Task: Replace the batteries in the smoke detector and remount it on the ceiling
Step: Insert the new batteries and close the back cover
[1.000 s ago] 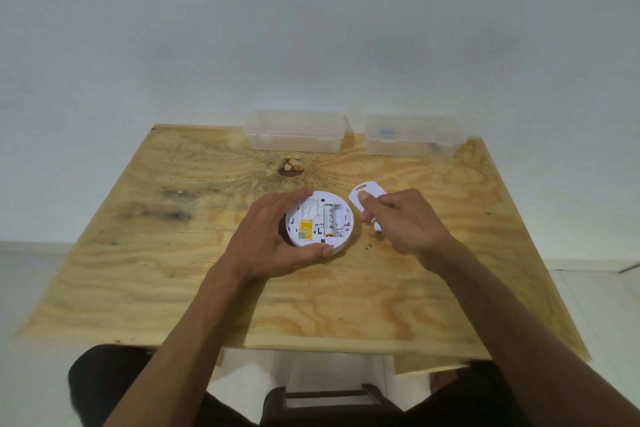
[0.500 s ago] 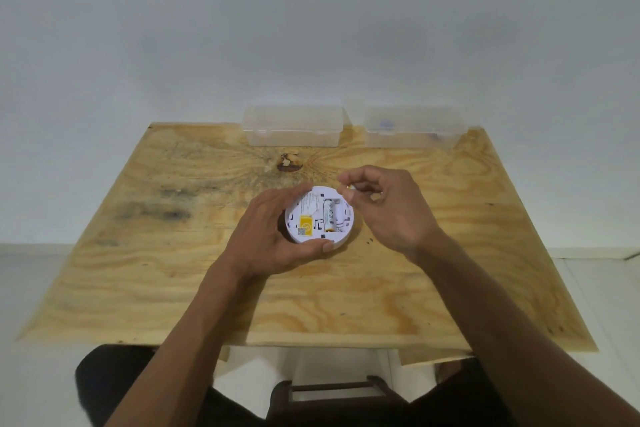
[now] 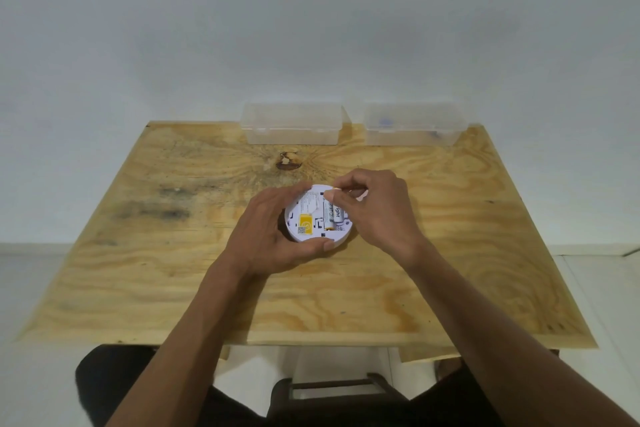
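Observation:
The round white smoke detector (image 3: 309, 235) lies back side up on the wooden table (image 3: 166, 274), showing a yellow label and an open battery bay. My left hand (image 3: 266, 236) wraps around its left and near rim, holding it steady. Two white batteries sit in the bay. The right one, the battery (image 3: 337, 214), is tilted, and its far gold-tipped end is pinched between thumb and forefinger of my right hand (image 3: 377, 215). A white piece, likely the battery cover (image 3: 362, 197), peeks out under that hand's fingers.
Two clear plastic boxes stand at the table's far edge, the left box (image 3: 292, 130) and the right box (image 3: 412, 130), which holds something small and blue. A dark knot (image 3: 287, 161) marks the wood just beyond the detector. A stool shows below the near edge.
My right hand, which held the white cover beside the detector, has moved left onto the battery bay and now pinches a battery's far end. My left hand stays on the detector.

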Available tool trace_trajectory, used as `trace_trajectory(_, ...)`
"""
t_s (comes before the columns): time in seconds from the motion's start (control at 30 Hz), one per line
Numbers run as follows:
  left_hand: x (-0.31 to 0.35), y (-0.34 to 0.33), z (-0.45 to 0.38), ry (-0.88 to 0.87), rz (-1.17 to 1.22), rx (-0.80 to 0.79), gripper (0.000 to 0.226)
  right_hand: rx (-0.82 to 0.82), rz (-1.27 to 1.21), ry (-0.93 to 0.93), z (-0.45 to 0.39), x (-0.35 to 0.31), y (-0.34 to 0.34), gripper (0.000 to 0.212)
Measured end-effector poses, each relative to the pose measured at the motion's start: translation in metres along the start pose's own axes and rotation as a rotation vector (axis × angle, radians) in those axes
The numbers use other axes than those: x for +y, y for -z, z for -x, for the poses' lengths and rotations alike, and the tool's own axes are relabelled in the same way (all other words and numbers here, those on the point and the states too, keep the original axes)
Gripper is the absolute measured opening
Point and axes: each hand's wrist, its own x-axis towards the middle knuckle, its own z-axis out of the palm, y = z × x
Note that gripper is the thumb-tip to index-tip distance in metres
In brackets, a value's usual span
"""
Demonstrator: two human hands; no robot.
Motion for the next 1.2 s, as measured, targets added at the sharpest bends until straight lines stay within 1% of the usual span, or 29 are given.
trace_trajectory(0.07,0.001,0.001,0.000,-0.008,0.007,0.005,0.067,0.004,0.071,0.037,0.002,0.001,-0.002,0.016)
trace_trajectory(0.1,-0.002,-0.001,0.000,-0.002,-0.007,0.009,0.071,0.013,0.109,0.057,0.002,0.002,-0.004,0.017)
trace_trajectory(0.17,-0.009,-0.003,0.002,0.025,-0.050,0.005,0.086,0.025,0.155,0.086,0.003,0.007,-0.006,0.017)
trace_trajectory(0.23,-0.013,-0.005,0.002,0.048,-0.068,-0.009,0.092,0.028,0.190,0.118,0.004,0.012,-0.007,0.020)
trace_trajectory(0.3,-0.013,-0.006,0.002,0.063,-0.070,-0.010,0.094,0.035,0.232,0.156,0.006,0.017,-0.009,0.022)
trace_trajectory(0.37,-0.013,-0.006,0.002,0.066,-0.078,-0.007,0.094,0.055,0.243,0.174,0.010,0.019,-0.012,0.019)
trace_trajectory(0.47,-0.012,-0.007,0.002,0.074,-0.092,-0.004,0.096,0.127,0.280,0.213,0.016,0.024,-0.018,0.015)
trace_trajectory(0.6,-0.011,-0.007,0.002,0.064,-0.092,0.008,0.096,0.203,0.451,0.295,0.020,0.027,-0.020,0.019)
trace_trajectory(0.7,-0.013,-0.008,0.003,0.083,-0.092,0.005,0.098,0.212,0.542,0.320,0.023,0.026,-0.021,0.018)
trace_trajectory(0.77,-0.013,-0.008,0.004,0.112,-0.084,0.008,0.100,0.202,0.535,0.312,0.027,0.024,-0.023,0.018)
trace_trajectory(0.9,-0.014,-0.009,0.003,0.099,-0.081,0.022,0.099,0.202,0.529,0.233,0.030,0.018,-0.027,0.016)
trace_trajectory(1.03,-0.012,-0.010,0.004,0.100,-0.048,0.036,0.100,0.174,0.513,0.193,0.029,0.014,-0.026,0.017)
trace_trajectory(1.1,-0.011,-0.009,0.004,0.107,-0.055,0.030,0.099,0.140,0.435,0.173,0.027,0.016,-0.025,0.017)
trace_trajectory(1.13,-0.012,-0.008,0.004,0.112,-0.054,0.027,0.097,0.138,0.352,0.150,0.024,0.017,-0.023,0.016)
trace_trajectory(1.17,-0.012,-0.008,0.004,0.111,-0.051,0.022,0.095,0.180,0.260,0.127,0.022,0.017,-0.021,0.016)
trace_trajectory(1.2,-0.012,-0.007,0.005,0.109,-0.052,0.015,0.093,0.258,0.188,0.100,0.019,0.019,-0.018,0.015)
